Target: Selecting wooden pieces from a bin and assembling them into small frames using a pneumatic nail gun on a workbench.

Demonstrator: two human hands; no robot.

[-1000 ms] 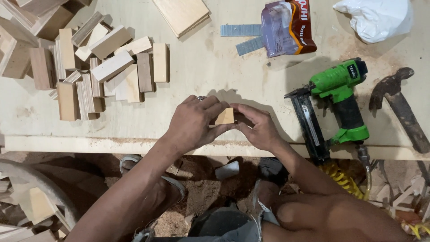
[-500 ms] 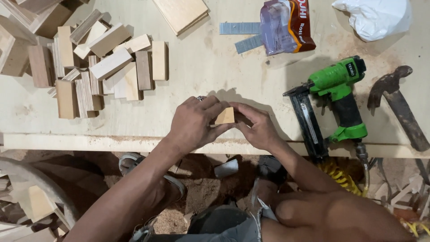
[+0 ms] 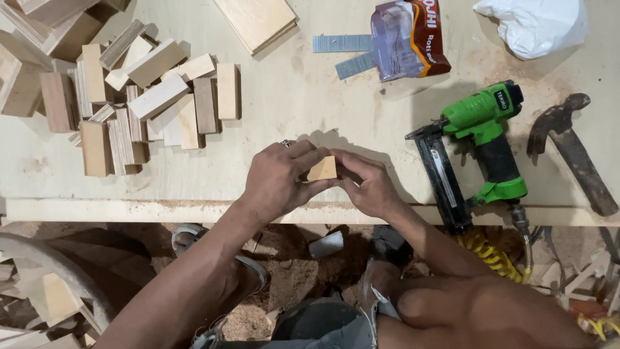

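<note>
the left hand (image 3: 279,181) and the right hand (image 3: 368,184) meet at the centre of the frame, just above the near edge of the workbench (image 3: 290,116). the fingers of both hands are closed on a small wooden block (image 3: 321,169), pinched between them from either side. a pile of wooden blocks (image 3: 139,103) lies at the upper left. a green nail gun (image 3: 481,139) lies right of the hands, with a hammer (image 3: 571,148) at the far right. strips of nails (image 3: 342,44) and a snack packet (image 3: 407,39) lie at the upper centre, beside a white bag (image 3: 533,26).
</note>
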